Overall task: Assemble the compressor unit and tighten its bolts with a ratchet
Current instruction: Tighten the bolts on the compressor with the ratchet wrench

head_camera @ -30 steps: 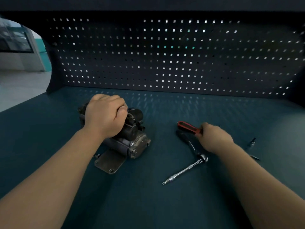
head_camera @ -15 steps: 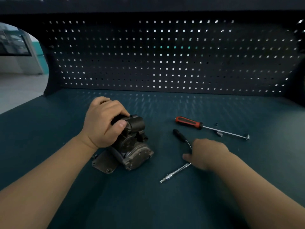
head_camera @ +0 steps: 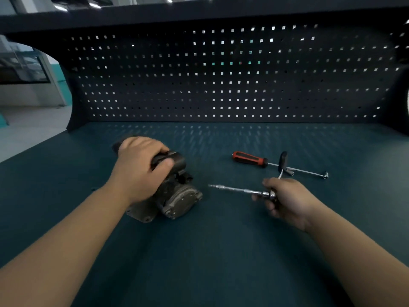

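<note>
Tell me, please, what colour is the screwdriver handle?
Red and black screwdriver handle, best seen in the head view.

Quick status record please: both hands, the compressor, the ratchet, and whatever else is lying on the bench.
left hand: grips the top of the compressor
right hand: holds the ratchet near its head
ratchet: extension bar points left at the compressor, tip apart from it
compressor: sits on the bench, flat mounting plate toward the camera
also on bench: red-handled driver, with a small socket beside its shaft, both behind the right hand
tightening: not yet begun
</note>
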Available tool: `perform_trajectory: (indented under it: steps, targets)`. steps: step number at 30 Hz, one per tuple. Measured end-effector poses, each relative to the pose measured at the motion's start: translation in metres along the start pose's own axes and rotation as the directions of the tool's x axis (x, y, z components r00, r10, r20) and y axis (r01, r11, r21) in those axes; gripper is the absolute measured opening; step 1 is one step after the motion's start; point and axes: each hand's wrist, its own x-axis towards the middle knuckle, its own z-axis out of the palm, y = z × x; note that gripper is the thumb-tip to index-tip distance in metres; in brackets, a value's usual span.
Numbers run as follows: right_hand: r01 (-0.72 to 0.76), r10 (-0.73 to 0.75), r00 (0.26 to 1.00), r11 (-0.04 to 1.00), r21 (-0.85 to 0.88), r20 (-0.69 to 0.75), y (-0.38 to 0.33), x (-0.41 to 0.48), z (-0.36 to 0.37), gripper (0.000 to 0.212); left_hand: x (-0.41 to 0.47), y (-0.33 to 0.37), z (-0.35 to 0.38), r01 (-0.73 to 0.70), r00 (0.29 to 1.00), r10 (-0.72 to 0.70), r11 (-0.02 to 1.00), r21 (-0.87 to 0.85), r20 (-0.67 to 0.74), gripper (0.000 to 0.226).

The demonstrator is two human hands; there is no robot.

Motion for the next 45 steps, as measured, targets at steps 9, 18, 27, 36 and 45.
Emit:
perform_trajectory:
  steps: [9,18,27,36,45]
  targets:
    - [0.05,-0.058,0.995,0.994,0.092,0.086,0.017,-0.001,0.014,0.009,-0.076,-0.015,0.003,0.067,0.977,-0.073,0.997,-0.04,-0.201,0.055]
    - [0.167,-0.157,0.985,0.975,0.147,-0.077,0.01,0.002,-0.008,0.014,-0.078,0.002,0.04,0.107,0.993,-0.102,0.99,-0.093,0.064,0.049]
    - [0.284,-0.273,0.939,0.959,0.023,-0.207,-0.029,0.038,-0.024,0.015,0.059,0.024,0.053,0.352,0.887,-0.284,0.926,-0.137,0.363,0.022]
    - [0.258,-0.258,0.959,0.966,-0.018,-0.117,-0.03,0.069,-0.019,0.012,0.064,0.024,0.07,0.442,0.679,-0.316,0.897,-0.026,0.663,0.055]
    - [0.252,-0.249,0.965,0.967,0.027,-0.083,-0.027,0.072,-0.005,0.016,0.059,0.015,0.066,0.437,0.733,-0.152,0.852,-0.288,0.663,0.036]
